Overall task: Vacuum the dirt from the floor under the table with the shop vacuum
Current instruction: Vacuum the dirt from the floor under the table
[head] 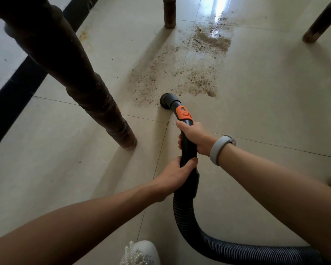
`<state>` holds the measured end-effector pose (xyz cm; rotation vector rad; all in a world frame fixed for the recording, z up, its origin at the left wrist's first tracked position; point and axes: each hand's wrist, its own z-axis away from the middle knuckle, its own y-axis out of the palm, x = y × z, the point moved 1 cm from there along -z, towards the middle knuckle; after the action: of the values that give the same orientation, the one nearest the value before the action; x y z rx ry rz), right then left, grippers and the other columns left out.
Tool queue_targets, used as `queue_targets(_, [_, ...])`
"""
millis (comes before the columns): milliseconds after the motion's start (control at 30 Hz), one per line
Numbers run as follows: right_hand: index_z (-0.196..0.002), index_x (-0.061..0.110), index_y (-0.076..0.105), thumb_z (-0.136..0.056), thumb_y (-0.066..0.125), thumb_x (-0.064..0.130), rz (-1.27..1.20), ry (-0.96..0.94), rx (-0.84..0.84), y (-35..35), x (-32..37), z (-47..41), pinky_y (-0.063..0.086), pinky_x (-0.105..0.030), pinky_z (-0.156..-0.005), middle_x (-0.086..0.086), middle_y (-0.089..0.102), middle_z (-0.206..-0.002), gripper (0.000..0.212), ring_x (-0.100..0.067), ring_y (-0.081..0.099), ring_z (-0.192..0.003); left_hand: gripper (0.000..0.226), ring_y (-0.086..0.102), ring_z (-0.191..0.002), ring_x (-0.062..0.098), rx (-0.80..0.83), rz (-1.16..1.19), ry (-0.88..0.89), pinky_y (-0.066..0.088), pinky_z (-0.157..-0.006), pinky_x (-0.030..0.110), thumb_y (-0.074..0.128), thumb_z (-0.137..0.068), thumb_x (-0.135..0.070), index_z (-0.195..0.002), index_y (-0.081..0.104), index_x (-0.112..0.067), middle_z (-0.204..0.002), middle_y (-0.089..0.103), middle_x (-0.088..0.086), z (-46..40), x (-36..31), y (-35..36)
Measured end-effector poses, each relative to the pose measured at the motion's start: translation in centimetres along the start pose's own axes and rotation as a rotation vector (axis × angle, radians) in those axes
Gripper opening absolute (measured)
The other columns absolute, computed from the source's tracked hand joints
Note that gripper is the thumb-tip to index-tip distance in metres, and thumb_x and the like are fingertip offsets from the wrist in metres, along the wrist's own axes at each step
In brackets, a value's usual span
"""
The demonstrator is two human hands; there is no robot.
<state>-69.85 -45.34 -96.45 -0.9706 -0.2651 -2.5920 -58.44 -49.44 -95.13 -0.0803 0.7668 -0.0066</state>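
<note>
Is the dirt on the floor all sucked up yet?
Not yet. Brown dirt is spread over the tiles ahead of the vacuum nozzle, reaching toward the far table leg.

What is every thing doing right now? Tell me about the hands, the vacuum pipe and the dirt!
Left hand: grips the pipe low down.
Right hand: grips the pipe higher up.
Pipe: held by both hands, pointing at the dirt.
Nozzle: down by the floor, at the dirt's near edge.
Dirt: spread over the tiles, not sucked up yet.
Hose: bent, trailing off to the right.
</note>
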Motion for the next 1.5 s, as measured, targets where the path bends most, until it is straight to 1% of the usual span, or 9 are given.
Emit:
queue_targets(167, [-0.099,0.004,0.046,-0.093,0.057,0.024,0.001,-0.006,-0.001,0.2,0.2,0.1,0.049,-0.023,-0.042,-0.008,0.051,-0.069,0.024,-0.018,0.052,-0.05,0.031,0.06,-0.099,0.022,-0.005,0.018,-0.001,0.049,-0.086,0.032,0.044,-0.095,-0.044,-0.112,0.046,-0.018,-0.102,0.061,0.004,0.1,-0.1,-0.3])
queue_targets(267, [-0.1,0.004,0.046,-0.092,0.059,0.024,-0.029,-0.002,0.015,0.2,0.4,0.2,0.049,-0.024,-0.044,-0.008,0.052,-0.067,0.025,-0.017,0.053,-0.048,0.029,0.063,-0.1,0.029,0.001,0.066,0.009,0.051,-0.093,0.043,0.046,-0.095,-0.043,-0.109,0.048,-0.018,-0.106,0.063,0.012,0.1,-0.2,-0.3])
queue_targets(500, [-0.095,0.008,0.043,-0.094,0.054,0.023,-0.261,0.074,0.189,0.7,1.2,1.1,0.047,-0.023,-0.043,-0.009,0.049,-0.065,0.018,-0.018,0.05,-0.043,0.028,0.063,-0.103,0.035,-0.034,0.216,0.053,0.05,-0.094,0.05,0.046,-0.095,-0.042,-0.106,0.053,-0.017,-0.106,0.064,0.016,0.0,-0.5,-1.0])
queue_targets(867, [-0.096,0.008,0.042,-0.097,0.049,0.021,-0.115,0.012,0.242,2.2,1.4,1.2,0.047,-0.024,-0.043,-0.009,0.049,-0.067,0.015,-0.016,0.05,-0.042,0.033,0.07,-0.076,0.032,-0.077,0.327,0.046,0.057,-0.077,0.044,0.048,-0.095,-0.04,-0.104,0.054,-0.009,-0.083,0.068,0.014,0.1,0.6,-1.4])
queue_targets(1033, [-0.095,0.006,0.042,-0.097,0.049,0.021,-0.08,0.006,0.28,2.4,1.6,0.9,0.048,-0.023,-0.043,-0.009,0.049,-0.068,0.016,-0.016,0.05,-0.042,0.035,0.068,-0.092,0.035,-0.115,0.305,0.023,0.053,-0.089,0.05,0.048,-0.093,-0.046,-0.102,0.057,-0.013,-0.097,0.068,0.016,-0.1,0.7,-1.3])
queue_targets(1133, [-0.088,0.005,0.042,-0.098,0.049,0.021,-0.077,-0.039,0.243,2.7,2.7,0.2,0.046,-0.022,-0.04,-0.01,0.047,-0.066,0.019,-0.015,0.05,-0.039,0.04,0.069,-0.085,0.033,-0.127,0.352,0.028,0.056,-0.084,0.045,0.048,-0.093,-0.044,-0.106,0.057,-0.007,-0.09,0.067,0.015,-0.6,-0.3,-1.8])
queue_targets(1200, [-0.088,0.004,0.042,-0.098,0.049,0.021,-0.082,-0.058,0.216,3.0,3.3,-0.4,0.046,-0.022,-0.039,-0.01,0.047,-0.066,0.021,-0.015,0.05,-0.037,0.051,0.069,-0.082,0.031,-0.153,0.381,0.019,0.057,-0.081,0.044,0.051,-0.09,-0.05,-0.109,0.058,-0.004,-0.09,0.069,0.015,-0.8,-1.0,-2.2])
queue_targets(1333, [-0.09,0.005,0.043,-0.098,0.048,0.023,-0.061,-0.054,0.207,3.7,3.5,-1.1,0.047,-0.023,-0.04,-0.009,0.048,-0.066,0.021,-0.016,0.05,-0.039,0.072,0.067,-0.094,0.034,-0.21,0.37,0.004,0.052,-0.09,0.052,0.052,-0.071,-0.066,-0.108,0.061,-0.004,-0.099,0.068,0.018,-0.8,-0.8,-2.5])
queue_targets(1500, [-0.091,0.008,0.044,-0.098,0.047,0.025,0.03,-0.045,0.269,4.5,1.8,-0.3,0.048,-0.024,-0.043,-0.009,0.049,-0.068,0.018,-0.016,0.051,-0.046,0.055,0.066,-0.096,0.033,-0.195,0.328,-0.017,0.051,-0.092,0.051,0.044,-0.09,-0.056,-0.108,0.058,-0.005,-0.102,0.067,0.019,0.0,1.4,-2.3])
